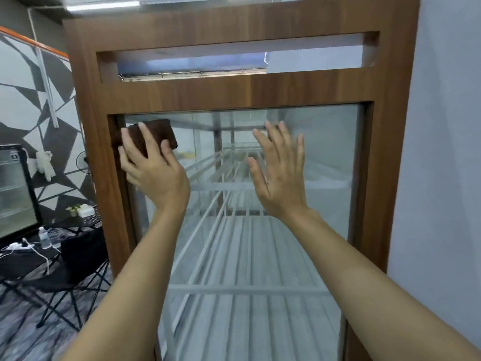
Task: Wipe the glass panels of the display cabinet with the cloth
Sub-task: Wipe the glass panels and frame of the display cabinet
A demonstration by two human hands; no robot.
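A tall display cabinet with a brown wooden frame (pixel 182 95) fills the view, its big front glass panel (pixel 325 157) showing white wire shelves inside. My left hand (pixel 153 168) presses a folded dark brown cloth (pixel 158 134) flat against the glass at the panel's upper left corner, fingers straight and spread over it. My right hand (pixel 281 173) is raised at the upper middle of the panel, palm toward the glass and fingers straight and spread; it holds nothing.
A narrow open slot (pixel 234 61) runs across the frame above the panel. At the left stands a black folding table (pixel 31 259) with a water bottle (pixel 44 238), a power strip and cables, and a small glass-door fridge (pixel 15 194). A white wall (pixel 447 152) is close on the right.
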